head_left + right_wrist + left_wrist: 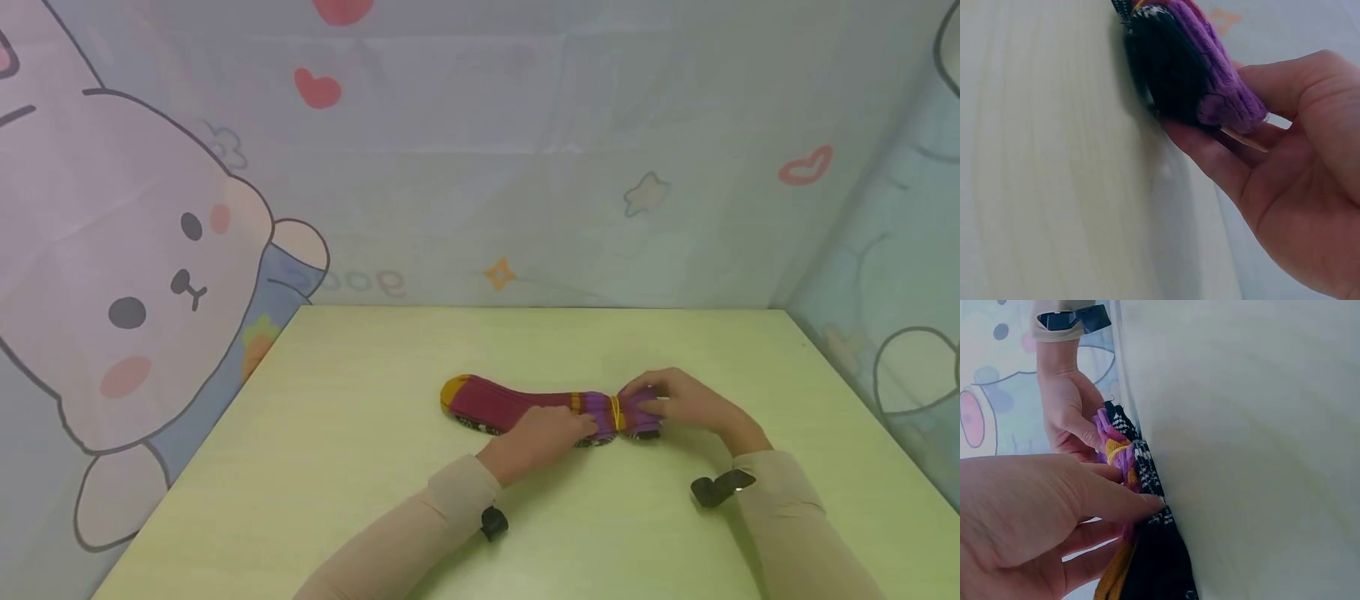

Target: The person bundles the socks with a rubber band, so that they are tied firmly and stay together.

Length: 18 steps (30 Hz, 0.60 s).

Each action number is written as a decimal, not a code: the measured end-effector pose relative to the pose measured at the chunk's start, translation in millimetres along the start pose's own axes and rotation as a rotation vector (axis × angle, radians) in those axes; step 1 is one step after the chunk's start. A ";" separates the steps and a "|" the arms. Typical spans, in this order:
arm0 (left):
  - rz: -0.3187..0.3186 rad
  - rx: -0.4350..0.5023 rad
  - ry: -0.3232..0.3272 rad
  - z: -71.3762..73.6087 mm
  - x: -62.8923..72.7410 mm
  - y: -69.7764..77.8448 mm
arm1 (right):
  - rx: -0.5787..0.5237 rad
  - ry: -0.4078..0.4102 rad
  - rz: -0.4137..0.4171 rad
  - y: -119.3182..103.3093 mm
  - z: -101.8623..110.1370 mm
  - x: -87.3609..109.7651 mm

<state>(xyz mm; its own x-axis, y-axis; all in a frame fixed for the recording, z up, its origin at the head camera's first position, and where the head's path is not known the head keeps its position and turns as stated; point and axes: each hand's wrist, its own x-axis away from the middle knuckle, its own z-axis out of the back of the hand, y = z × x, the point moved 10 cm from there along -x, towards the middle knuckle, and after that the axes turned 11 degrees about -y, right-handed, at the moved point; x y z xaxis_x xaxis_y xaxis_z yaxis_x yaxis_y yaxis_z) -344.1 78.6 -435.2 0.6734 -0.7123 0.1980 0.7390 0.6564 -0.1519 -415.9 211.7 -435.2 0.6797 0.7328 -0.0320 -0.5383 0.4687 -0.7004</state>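
Observation:
A bundle of socks [495, 404], maroon with a mustard toe and purple cuff, lies lengthwise on the table. Round its cuff part runs a yellow rubber band [617, 412], which draws the fabric in. My left hand [536, 437] grips the bundle just left of the band, its thumb [1125, 503] on the black patterned side in the left wrist view. At the cuff end, my right hand [690, 402] pinches the fabric right of the band. The right wrist view shows the folded purple and black cuff [1175, 69] between thumb and fingers.
The pale yellow-green table [360, 358] extends around the socks. Behind it hangs a cloth backdrop [480, 167] with a cartoon rabbit and hearts, and another printed cloth [900, 250] borders the right side. Both wrists carry small black cameras [493, 523].

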 end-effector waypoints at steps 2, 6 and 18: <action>-0.009 0.002 0.001 0.0 2.3 0.6 | -0.022 -0.014 -0.016 0.5 0.7 0.6; -0.049 0.219 0.001 0.9 14.0 -6.3 | -0.025 -0.002 -0.055 0.5 3.6 1.2; 0.032 0.643 0.240 17.1 57.4 -81.9 | 0.182 0.205 -0.005 -73.0 25.4 -1.1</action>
<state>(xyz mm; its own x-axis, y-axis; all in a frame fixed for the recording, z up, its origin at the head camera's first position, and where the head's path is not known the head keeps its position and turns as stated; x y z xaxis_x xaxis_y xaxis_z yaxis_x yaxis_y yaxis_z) -366.3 -11.8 -394.9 0.7355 -0.6770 -0.0283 0.6089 0.6421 0.4658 -390.0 189.2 -366.0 0.7591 0.6239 -0.1858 -0.6030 0.5665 -0.5616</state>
